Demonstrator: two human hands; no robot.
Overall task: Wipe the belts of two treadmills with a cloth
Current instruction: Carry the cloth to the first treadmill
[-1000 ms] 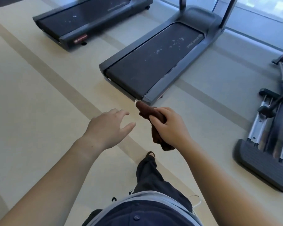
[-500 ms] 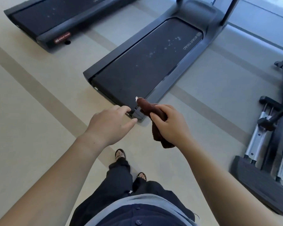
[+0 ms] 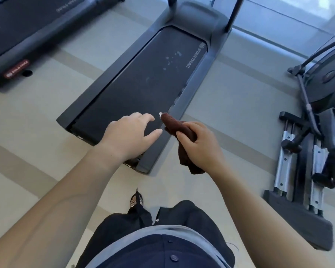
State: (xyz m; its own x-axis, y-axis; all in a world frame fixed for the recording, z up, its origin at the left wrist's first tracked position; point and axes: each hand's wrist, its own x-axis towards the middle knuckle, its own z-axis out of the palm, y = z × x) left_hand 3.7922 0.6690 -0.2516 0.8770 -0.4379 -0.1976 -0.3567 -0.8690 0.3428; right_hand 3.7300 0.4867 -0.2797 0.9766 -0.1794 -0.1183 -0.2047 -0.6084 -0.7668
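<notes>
A dark brown cloth [image 3: 175, 126] is bunched in my right hand [image 3: 199, 146], whose fingers curl round it; its ends stick out above and below the fist. My left hand [image 3: 128, 134] hovers just left of the cloth with relaxed, spread fingers, holding nothing. Both hands are over the near end of a treadmill with a black belt [image 3: 143, 84] marked by pale specks. A second treadmill [image 3: 17, 28] lies at the far left.
An elliptical trainer [image 3: 309, 151] stands at the right, close to my right arm. The near treadmill's grey side rail [image 3: 190, 88] and upright posts rise at the top. Beige floor with darker stripes surrounds the machines. My legs and a sandalled foot [image 3: 136, 200] are below.
The view has advanced toward the near treadmill, so both hands now sit over its rear end. My right hand still grips the cloth; my left hand stays open beside it.
</notes>
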